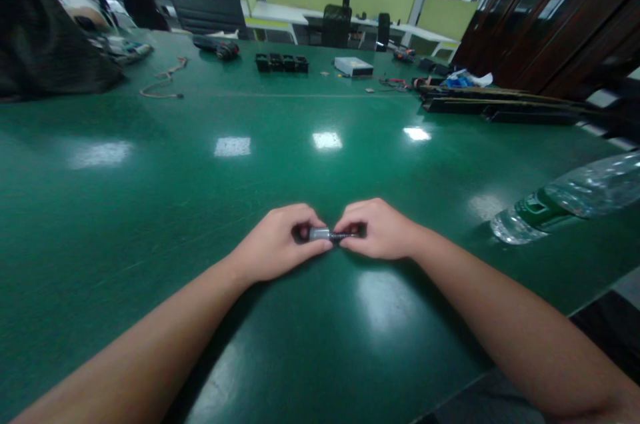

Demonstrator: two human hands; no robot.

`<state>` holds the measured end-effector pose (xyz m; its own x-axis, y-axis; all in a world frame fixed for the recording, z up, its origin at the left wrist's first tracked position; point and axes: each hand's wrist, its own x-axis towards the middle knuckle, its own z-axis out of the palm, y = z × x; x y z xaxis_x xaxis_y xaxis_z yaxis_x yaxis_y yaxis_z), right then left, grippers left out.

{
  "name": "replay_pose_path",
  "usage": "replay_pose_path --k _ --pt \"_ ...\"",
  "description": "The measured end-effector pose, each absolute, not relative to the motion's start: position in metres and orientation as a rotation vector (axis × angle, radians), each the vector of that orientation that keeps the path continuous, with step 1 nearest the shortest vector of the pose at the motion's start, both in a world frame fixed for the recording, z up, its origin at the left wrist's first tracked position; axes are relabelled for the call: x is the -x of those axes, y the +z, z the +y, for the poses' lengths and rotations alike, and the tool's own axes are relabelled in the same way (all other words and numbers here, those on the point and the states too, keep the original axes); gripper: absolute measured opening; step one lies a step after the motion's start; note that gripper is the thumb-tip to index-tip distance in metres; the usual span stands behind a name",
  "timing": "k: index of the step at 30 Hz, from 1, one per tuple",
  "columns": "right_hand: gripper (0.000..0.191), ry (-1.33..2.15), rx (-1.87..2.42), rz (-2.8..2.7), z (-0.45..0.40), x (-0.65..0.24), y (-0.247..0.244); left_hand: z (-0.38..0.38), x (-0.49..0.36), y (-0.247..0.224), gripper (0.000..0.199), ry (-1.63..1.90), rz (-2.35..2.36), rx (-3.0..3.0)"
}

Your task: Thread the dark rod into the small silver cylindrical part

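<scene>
My left hand (280, 241) is closed around a small silver-grey cylinder (319, 234) low over the green table, its thumb and fingers on either side. From the cylinder's right end a thin dark ridged rod (344, 236) runs in line towards my right hand (377, 231). The right thumb and fingers pinch around that rod. Both hands are close together, and the piece lies roughly level between them. The fingers hide the outer ends of the piece, so its exact kind cannot be made out.
A clear plastic bottle (540, 211) with a green label lies to the right on the green table (165, 171). Further back are a cable (163, 83), black blocks (281, 63), a white box (353, 67) and long dark strips (500, 106). A dark bag (47, 44) stands at left.
</scene>
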<state>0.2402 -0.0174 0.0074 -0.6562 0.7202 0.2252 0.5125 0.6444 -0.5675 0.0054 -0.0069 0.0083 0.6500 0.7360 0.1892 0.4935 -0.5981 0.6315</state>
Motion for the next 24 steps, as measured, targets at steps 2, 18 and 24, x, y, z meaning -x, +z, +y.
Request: replay_pose_path --k 2,18,24 --pt "0.017 0.648 0.971 -2.435 -0.0177 -0.2402 0.0084 -0.0072 -0.0053 0.0084 0.023 0.595 0.954 -2.323" --pt "0.015 0.667 1.006 -2.426 -0.0180 -0.2445 0.0114 -0.0073 -0.0050 0.0094 0.023 0.601 0.946 -2.312" --pt "0.015 0.687 1.033 -2.432 -0.0182 -0.2454 0.0142 -0.0071 -0.0045 0.0090 0.024 0.589 0.953 -2.311"
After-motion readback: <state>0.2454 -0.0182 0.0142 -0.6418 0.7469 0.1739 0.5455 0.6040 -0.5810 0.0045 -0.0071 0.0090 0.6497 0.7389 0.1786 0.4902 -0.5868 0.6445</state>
